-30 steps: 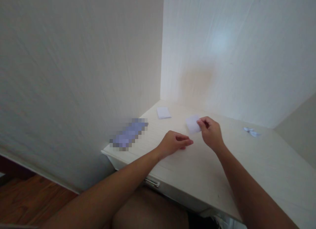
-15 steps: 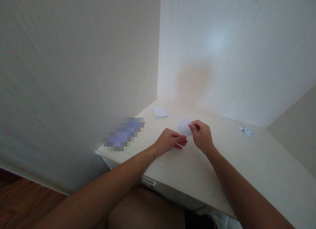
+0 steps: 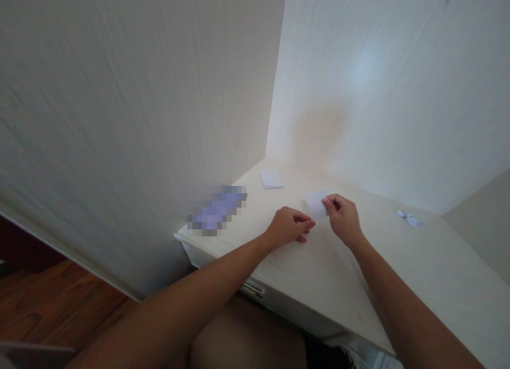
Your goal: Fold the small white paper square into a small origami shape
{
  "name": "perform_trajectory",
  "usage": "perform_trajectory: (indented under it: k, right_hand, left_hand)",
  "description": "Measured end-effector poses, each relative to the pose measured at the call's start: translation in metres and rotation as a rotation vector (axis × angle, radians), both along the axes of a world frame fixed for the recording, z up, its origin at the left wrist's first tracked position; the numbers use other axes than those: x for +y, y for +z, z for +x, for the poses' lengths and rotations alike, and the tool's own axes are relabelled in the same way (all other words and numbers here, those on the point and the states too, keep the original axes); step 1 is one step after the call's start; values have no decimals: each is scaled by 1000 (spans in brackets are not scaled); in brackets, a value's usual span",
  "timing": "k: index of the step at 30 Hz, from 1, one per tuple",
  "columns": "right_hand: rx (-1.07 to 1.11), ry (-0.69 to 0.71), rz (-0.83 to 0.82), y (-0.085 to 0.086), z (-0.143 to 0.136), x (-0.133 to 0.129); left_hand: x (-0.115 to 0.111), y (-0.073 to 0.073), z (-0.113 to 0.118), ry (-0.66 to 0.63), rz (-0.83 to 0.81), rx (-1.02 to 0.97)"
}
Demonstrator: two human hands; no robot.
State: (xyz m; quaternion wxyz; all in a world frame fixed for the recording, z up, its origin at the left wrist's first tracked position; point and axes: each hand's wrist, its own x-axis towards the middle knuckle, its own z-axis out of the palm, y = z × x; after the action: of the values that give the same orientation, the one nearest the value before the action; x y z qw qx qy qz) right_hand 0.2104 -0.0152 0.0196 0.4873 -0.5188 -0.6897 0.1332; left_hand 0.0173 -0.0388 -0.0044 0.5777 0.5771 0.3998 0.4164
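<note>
Over the desktop, a small white piece of paper (image 3: 316, 203) is held up between my two hands. My right hand (image 3: 343, 217) pinches its right edge between thumb and fingers. At the lower edge of the paper is my left hand (image 3: 290, 226), thumb and forefinger brought together there, the other fingers curled below. The paper looks slightly bent, and its lower corner is partly covered by my left fingertips. Farther back and to the left lies a folded white paper stack (image 3: 271, 179), apart from both hands.
A blurred-out purple item (image 3: 218, 208) lies by the left wall. Crumpled white scraps (image 3: 410, 219) sit on the right of the white desk (image 3: 398, 268). Walls rise behind and to the left. A drawer handle (image 3: 253, 288) shows on the front.
The view has shifted, so the desk and its things appear farther right. Both hands still meet at the paper, which now looks more curved.
</note>
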Motion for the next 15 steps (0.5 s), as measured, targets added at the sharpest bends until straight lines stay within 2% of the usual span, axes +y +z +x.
perform_trajectory:
  k: [3, 8, 15]
  right_hand:
    - [-24, 41, -32, -4, -8, -3]
    - [3, 115, -96, -6, -7, -5]
    - [160, 247, -233, -14, -13, -9]
  left_hand:
    - [0, 0, 1, 16, -8, -2]
    - [-1, 0, 2, 30, -30, -29]
    - [-2, 3, 1, 84, -79, -202]
